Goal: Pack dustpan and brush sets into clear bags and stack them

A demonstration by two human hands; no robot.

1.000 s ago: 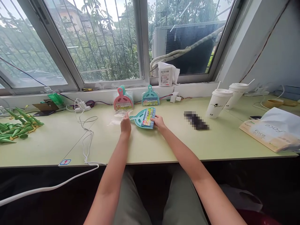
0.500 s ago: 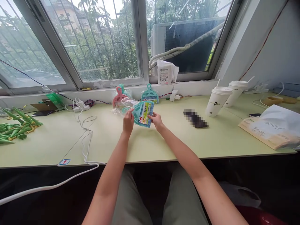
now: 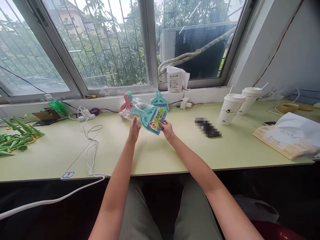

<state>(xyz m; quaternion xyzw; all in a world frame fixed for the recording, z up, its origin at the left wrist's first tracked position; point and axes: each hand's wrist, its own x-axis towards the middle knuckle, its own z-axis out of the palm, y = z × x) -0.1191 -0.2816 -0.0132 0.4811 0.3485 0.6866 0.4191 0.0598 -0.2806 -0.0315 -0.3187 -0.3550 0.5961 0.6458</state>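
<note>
Both hands are raised above the pale green bench (image 3: 175, 156), near its middle and short of the window sill. The right hand (image 3: 167, 129) pinches the lower right edge of a teal mini dustpan set (image 3: 151, 118) between thumb and fingers; the set is tilted, handle pointing up and left, its printed label facing the camera. The left hand (image 3: 134, 128) has its fingers closed on a clear plastic bag (image 3: 132, 108) that lies around the handle end of the set. The set is clear of the bench surface. Just behind it, against the sill, stand a pink dustpan set (image 3: 125, 103) and another teal dustpan set (image 3: 159, 101). Two white lidded cups (image 3: 231, 108) stand well apart to the right; a white cable (image 3: 91, 146) lies to the left.
</note>
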